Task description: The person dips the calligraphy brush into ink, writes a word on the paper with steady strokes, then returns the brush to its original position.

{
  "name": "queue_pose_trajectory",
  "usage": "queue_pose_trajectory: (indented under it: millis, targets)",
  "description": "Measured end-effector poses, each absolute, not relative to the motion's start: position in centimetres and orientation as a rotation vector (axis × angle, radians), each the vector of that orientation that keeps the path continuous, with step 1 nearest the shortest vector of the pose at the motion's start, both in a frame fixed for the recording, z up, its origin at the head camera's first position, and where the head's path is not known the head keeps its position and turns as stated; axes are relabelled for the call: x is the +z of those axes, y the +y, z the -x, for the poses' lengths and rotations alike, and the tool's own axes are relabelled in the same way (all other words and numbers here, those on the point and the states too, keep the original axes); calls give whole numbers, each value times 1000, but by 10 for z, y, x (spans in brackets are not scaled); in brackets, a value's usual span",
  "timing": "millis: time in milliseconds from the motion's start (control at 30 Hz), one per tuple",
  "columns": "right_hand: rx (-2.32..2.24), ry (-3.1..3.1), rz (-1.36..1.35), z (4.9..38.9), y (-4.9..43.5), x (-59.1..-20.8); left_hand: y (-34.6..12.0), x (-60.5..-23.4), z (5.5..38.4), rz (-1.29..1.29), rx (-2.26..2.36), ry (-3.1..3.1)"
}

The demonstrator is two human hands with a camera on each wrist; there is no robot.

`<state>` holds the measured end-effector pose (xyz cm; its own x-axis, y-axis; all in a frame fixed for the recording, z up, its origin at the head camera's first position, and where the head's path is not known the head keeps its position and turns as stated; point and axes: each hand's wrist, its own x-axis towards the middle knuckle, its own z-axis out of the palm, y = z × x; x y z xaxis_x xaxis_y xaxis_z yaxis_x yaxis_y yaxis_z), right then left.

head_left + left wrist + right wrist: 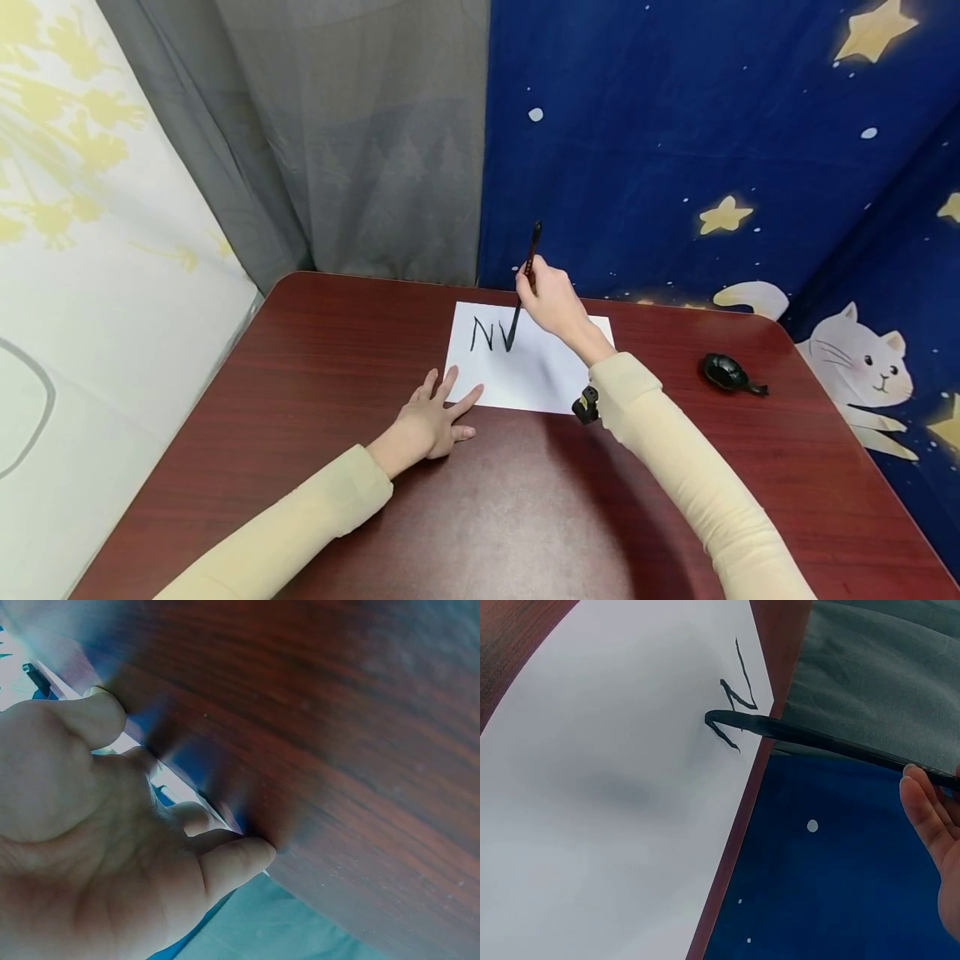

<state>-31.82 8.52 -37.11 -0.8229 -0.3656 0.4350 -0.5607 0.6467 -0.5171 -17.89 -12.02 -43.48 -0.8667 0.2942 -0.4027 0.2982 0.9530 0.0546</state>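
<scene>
In the head view a white sheet of paper lies near the table's far side. It bears a black letter N and, to its right, a second mark shaped like a V. My right hand pinches a dark writing brush partway up its handle, which stands tilted. The brush's black tip bends against the paper at the bottom of the second mark. With fingers spread, my left hand rests at the paper's lower left corner, two fingertips over its edge.
A small black oval object with a narrow end lies on the reddish-brown table to the right. Behind the table hang a grey curtain and a blue one with stars. A white patterned panel stands at left.
</scene>
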Motion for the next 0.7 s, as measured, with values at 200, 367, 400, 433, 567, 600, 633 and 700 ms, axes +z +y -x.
queue_pose_trajectory:
  millis: [200, 367, 400, 433, 567, 600, 633, 700]
  targets:
    - [960, -2525, -737, 318, 88, -367, -120, -435, 178, -427, 4, 2692]
    - [967, -2508, -723, 319, 89, -368, -121, -437, 178, -435, -1, 2697]
    - [966, -2510, -720, 320, 90, -368, -122, -437, 178, -438, -2, 2698]
    - [966, -2512, -720, 320, 90, -369, -122, -437, 178, -442, -4, 2700]
    - [969, -2518, -724, 320, 89, -371, -122, -438, 178, -450, -1, 2706]
    - [966, -2518, -724, 320, 89, -371, -122, -438, 178, -449, 0, 2708]
    - [965, -2518, -726, 320, 89, -372, -122, -438, 179, -448, 1, 2708]
    - [966, -2520, -729, 321, 89, -373, -122, -438, 179, -446, -1, 2708]
